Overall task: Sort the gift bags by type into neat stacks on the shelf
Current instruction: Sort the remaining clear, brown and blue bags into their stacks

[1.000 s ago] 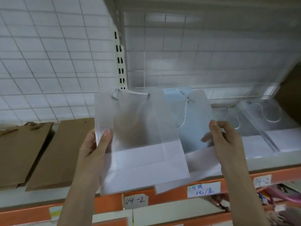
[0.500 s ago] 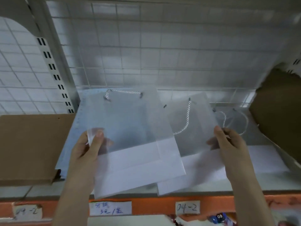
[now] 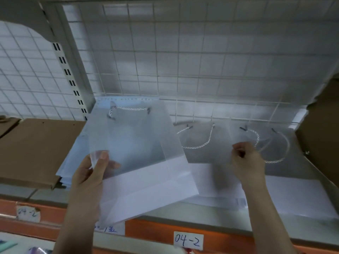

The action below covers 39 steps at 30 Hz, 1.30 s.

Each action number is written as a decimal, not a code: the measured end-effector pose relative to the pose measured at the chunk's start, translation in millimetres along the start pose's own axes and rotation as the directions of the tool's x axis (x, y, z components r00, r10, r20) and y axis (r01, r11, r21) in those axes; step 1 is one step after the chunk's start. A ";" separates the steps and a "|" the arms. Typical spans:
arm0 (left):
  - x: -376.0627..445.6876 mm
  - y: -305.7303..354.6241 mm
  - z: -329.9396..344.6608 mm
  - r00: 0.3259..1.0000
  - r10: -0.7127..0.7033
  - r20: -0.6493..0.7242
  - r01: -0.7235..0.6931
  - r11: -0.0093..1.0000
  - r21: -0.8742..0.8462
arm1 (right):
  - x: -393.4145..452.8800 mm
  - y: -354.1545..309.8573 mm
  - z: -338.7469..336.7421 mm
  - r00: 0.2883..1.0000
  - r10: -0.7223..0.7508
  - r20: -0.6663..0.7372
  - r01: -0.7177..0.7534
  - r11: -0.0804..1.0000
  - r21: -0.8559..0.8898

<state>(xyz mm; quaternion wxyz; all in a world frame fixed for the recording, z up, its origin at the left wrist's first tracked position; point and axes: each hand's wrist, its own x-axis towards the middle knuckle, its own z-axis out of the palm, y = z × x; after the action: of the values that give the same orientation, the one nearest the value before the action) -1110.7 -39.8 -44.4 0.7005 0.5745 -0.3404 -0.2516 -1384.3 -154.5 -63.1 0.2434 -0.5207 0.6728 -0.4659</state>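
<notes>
My left hand (image 3: 92,171) grips the left edge of a frosted translucent gift bag (image 3: 143,154) with a white rope handle, held tilted above the shelf. My right hand (image 3: 246,159) pinches the right edge of a second frosted bag (image 3: 205,143) that lies flat beside it. A third frosted bag (image 3: 286,162) lies further right, partly under the second. A pale blue stack of bags (image 3: 77,149) lies beneath the held bag on the left. Brown paper bags (image 3: 36,151) lie flat at the far left.
The shelf (image 3: 183,211) has an orange front rail with a label reading 04-2 (image 3: 187,241). A wire grid panel (image 3: 183,61) backs the shelf and a slotted upright (image 3: 69,77) divides it. A brown cardboard piece (image 3: 322,125) leans at the right.
The view has shifted right along the shelf. My right hand has moved up and right, dragging the second frosted bag away from the one in my left hand.
</notes>
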 end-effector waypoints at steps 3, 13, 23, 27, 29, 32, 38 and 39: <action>-1.7 -1.9 7.5 0.999 -0.054 0.006 0.054 0.998 0.017 | -2.9 -0.2 6.2 0.985 -0.123 0.120 0.153 0.948 -0.280; -1.7 3.8 37.0 0.991 -0.097 0.090 0.094 0.995 0.034 | -7.5 9.7 15.7 0.941 -0.215 0.259 0.335 0.680 -0.652; -2.9 2.2 102.4 0.966 -0.077 0.245 0.059 0.995 0.082 | 3.3 29.7 -51.0 0.913 -0.406 0.038 0.374 0.795 -0.478; 2.1 -13.5 131.6 0.952 0.035 0.303 -0.197 0.829 0.524 | -7.3 37.6 -61.2 0.933 -0.359 0.000 0.327 0.852 -0.408; 0.8 -22.7 137.4 0.932 0.048 0.359 -0.321 0.570 0.756 | -10.3 40.6 -58.1 0.936 -0.351 -0.012 0.317 0.859 -0.402; -7.8 -33.8 143.3 0.928 0.038 0.371 -0.360 0.354 0.863 | -15.8 40.8 -51.4 0.929 -0.369 -0.013 0.334 0.855 -0.397; -10.6 -45.0 147.6 0.892 -0.081 0.445 -0.438 0.092 0.894 | -25.3 25.8 -32.7 0.912 -0.410 -0.016 0.372 0.844 -0.386; -9.4 -43.2 147.1 0.880 -0.074 0.469 -0.465 0.066 0.883 | -26.8 21.8 -27.2 0.911 -0.413 -0.010 0.378 0.843 -0.383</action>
<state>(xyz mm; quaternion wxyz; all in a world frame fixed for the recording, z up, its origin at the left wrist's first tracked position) -1227.8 -135.2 -72.5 0.0737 0.7738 -0.6283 0.0327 -1407.7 -118.9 -74.3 0.0074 -0.6628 0.6373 -0.3930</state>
